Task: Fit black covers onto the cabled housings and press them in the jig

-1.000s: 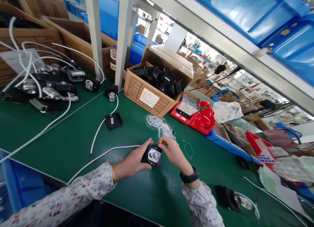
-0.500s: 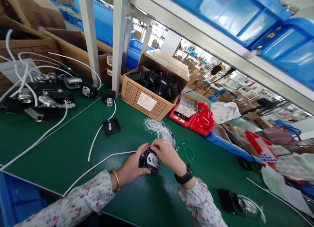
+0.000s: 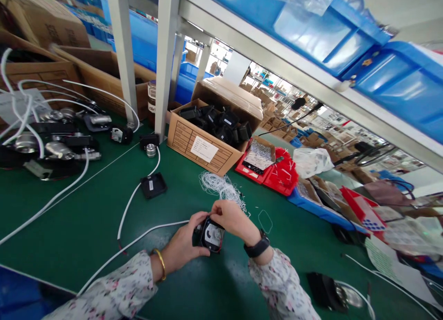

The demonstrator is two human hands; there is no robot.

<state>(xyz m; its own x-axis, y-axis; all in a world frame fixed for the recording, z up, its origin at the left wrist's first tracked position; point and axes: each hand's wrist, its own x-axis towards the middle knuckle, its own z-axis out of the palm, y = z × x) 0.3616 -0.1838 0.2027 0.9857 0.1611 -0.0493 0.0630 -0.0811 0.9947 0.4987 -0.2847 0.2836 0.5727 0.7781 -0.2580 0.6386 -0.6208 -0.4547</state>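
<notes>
Obs. 1, item pos.: open black box (image 3: 212, 237) is betw. both hands over the green bench top (image 3: 194, 287); can't verify whether its base rests there. Pale plate (image 3: 209, 234) visible inside.

Obs. 2, change: R hand (image 3: 233, 222) has come across from the box's upper R corner to its far edge. R fingertips now sit right by the L fingertips; approx. 1 s ago there was a visible gap betw. them. R hand also covers the upper R part of the box.

Obs. 3, L hand (image 3: 182, 247): no signif. change. Curved round the box's L side, thumb at near edge, fingers at far edge, box gripped betw.

Obs. 4, R hand state: thumb & fingers bunched at the rim. Can't tell if they pinch a strand or only press the edge; contact pt. hidden.

Obs. 5, surroundings: white cord (image 3: 148, 229) runs behind L hand, join w/ box not visible. Black cover (image 3: 153, 185) lies apart, upper L. Heap of white loops (image 3: 221, 186) is just beyond the hands. All unchanged excl. camera shift.

Assessment: the change reads as close fingertip work moving to the far rim, L hand steadying. Box remains uncovered, so work judged incompl.
</notes>
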